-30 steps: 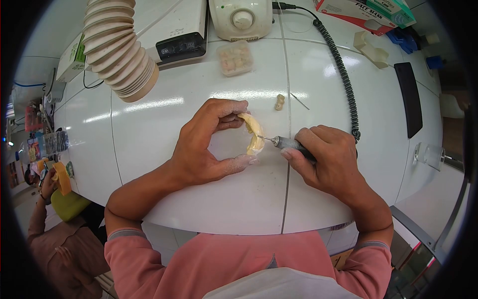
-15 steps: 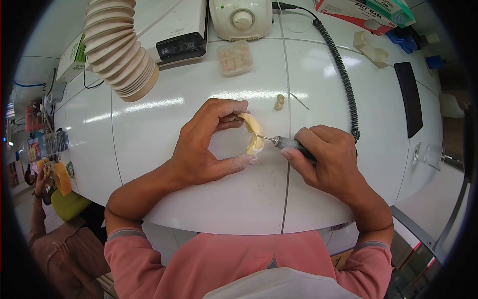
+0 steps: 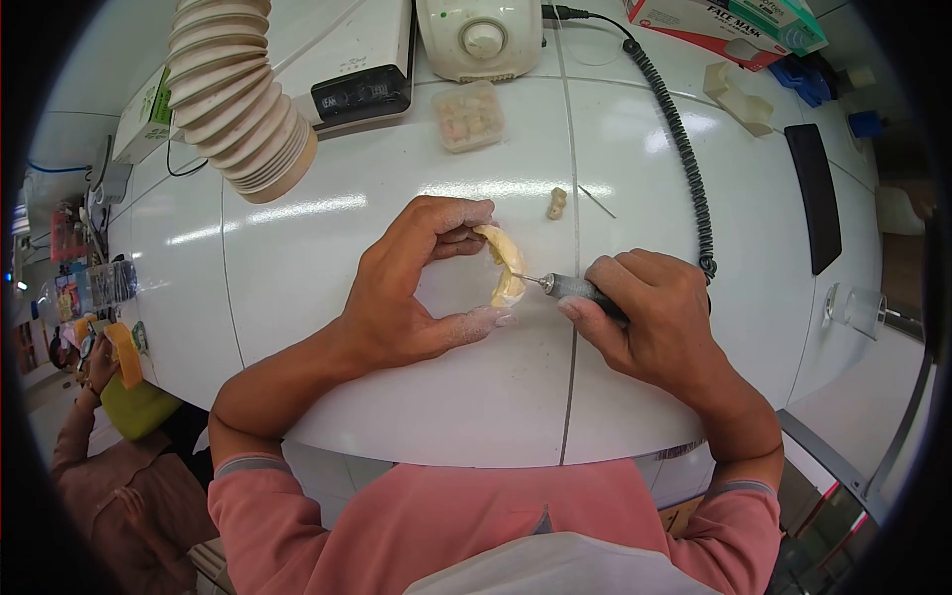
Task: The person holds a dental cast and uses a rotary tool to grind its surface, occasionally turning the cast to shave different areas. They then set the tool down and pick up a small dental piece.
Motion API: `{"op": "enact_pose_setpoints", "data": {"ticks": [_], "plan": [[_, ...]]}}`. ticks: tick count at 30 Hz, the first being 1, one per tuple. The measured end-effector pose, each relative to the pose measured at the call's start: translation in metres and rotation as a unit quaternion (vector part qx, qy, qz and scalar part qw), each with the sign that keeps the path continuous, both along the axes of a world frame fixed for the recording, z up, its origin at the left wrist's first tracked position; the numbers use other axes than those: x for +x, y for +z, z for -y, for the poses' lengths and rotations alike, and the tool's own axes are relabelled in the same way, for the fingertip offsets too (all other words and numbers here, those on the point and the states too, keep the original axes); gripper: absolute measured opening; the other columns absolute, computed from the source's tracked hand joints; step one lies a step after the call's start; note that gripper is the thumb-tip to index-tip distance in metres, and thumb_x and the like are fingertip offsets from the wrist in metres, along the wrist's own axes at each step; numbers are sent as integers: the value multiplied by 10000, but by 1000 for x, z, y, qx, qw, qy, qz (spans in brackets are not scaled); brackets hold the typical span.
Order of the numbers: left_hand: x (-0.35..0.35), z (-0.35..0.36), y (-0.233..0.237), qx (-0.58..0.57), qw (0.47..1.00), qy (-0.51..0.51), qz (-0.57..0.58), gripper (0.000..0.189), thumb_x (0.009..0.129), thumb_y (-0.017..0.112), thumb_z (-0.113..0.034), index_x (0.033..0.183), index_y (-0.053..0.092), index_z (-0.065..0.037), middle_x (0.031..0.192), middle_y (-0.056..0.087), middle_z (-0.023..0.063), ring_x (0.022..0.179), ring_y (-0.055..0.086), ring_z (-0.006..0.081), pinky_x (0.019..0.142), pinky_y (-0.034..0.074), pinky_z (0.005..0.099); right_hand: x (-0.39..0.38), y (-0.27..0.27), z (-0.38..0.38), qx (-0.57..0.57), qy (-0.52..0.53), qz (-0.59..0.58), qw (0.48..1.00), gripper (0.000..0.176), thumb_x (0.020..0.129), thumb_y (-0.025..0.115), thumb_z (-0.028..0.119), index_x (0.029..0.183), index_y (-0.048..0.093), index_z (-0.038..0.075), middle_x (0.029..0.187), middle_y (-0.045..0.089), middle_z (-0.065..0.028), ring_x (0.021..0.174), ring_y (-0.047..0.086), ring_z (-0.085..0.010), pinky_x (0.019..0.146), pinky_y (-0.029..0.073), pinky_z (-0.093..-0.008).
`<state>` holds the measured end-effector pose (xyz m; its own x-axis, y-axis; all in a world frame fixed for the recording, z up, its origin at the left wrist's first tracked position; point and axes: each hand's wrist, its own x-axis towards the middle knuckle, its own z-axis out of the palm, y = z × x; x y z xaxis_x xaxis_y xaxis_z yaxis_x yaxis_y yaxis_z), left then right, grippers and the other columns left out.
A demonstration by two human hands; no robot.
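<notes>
pale yellow curved dental cast, pinched by the left hand over the white table, meets a grey rotary handpiece gripped by the right hand; light, braced strokes seem wisest.

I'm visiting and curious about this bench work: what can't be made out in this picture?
All head view.
Yellow cast: ends covered by fingertips of the left hand.
Handpiece: rear buried in the right hand; bur tip too small to judge contact.
Clear box: contents too small to identify.
Face mask box: cut off by the top edge.
</notes>
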<state>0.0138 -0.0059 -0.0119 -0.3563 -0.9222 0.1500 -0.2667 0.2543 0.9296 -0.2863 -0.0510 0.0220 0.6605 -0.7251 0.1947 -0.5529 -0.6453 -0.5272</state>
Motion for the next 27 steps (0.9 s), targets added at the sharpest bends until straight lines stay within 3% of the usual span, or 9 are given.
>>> {"op": "enact_pose_setpoints", "data": {"ticks": [27], "plan": [[0,0,2,4,1000,0,6,922,852,988,-109,1600,467,31,1480,559,175,1428,654,304,1202,575,445,-1,0,1,-5,11,-2,1000,333,969,876,327,877,675,78,660,561,-55,561,576,-264,528,449,-423]]}}
